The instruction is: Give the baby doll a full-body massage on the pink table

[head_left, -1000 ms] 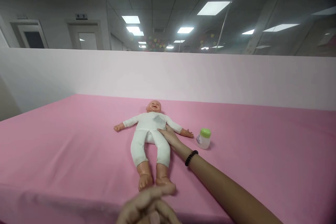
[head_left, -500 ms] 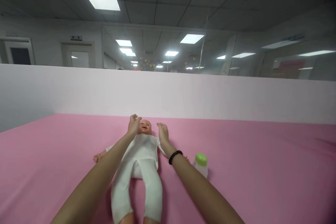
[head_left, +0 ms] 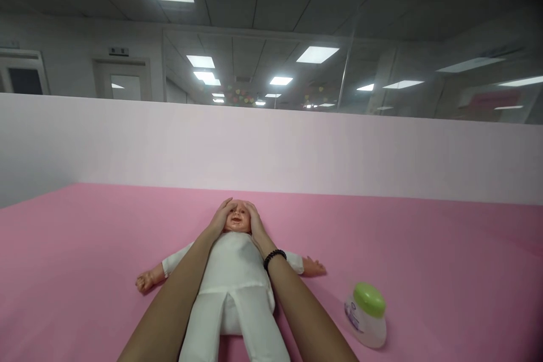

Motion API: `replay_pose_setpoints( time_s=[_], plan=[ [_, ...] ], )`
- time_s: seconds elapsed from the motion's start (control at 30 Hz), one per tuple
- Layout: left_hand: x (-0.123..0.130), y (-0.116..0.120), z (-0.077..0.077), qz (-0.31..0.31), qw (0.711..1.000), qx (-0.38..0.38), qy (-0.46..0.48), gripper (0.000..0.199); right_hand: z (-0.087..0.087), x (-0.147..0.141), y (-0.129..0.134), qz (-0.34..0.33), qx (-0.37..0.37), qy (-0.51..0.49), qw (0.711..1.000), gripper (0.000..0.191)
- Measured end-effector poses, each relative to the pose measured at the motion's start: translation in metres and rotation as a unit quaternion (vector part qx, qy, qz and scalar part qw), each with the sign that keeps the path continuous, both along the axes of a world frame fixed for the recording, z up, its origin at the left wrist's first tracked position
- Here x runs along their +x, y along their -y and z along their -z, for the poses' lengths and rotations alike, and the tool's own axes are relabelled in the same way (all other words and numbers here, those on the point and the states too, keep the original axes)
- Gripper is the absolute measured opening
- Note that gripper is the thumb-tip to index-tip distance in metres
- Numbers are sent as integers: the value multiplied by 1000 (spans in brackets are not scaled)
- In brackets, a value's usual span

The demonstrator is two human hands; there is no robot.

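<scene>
A baby doll (head_left: 235, 268) in a white suit lies on its back, head away from me, arms spread to both sides. My left hand (head_left: 221, 216) rests against the left side of its head, fingers stretched toward the forehead. On the other side, my right hand (head_left: 255, 222) lies along the head in the same way, with a black coiled band (head_left: 274, 258) round the wrist. The doll's face shows between my hands, and both lie flat and open rather than gripping. My forearms cover parts of its sleeves and sides.
A clear jar with a green lid (head_left: 368, 317) stands to the right of the doll. The pink padded surface (head_left: 424, 260) ends at a white wall panel (head_left: 271, 150) at the back. Behind it are glass, doors and ceiling lights.
My hands have come down and inward from beside the doll's head onto it. The view has shifted, so the jar and the doll's right-side arm now show more fully.
</scene>
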State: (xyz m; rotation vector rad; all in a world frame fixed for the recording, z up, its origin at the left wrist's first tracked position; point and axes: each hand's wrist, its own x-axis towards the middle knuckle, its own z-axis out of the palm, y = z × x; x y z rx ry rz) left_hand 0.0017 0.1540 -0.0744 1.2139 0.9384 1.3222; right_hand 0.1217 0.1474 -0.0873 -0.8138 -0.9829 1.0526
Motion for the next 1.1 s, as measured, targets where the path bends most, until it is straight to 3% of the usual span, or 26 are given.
replay_pose_setpoints(
  time_s=[0.2,0.53,0.7,0.83,1.1],
  plan=[
    [-4,24,-12,24,1000,-19,4,61,-10,4,23,-72,-53,-45,995,56],
    [-1,37,-25,-13,997,-71,31,36,-9,3,20,-108,-58,-121,985,41],
    [-3,31,-18,6,999,-25,40,42,-7,4,19,-117,-68,-151,979,45],
    [-5,21,-8,21,999,5,28,51,-3,6,15,-98,-50,-99,989,52],
    [-3,14,-3,21,999,-13,33,52,-7,5,20,-90,-49,-92,990,53]
  ],
)
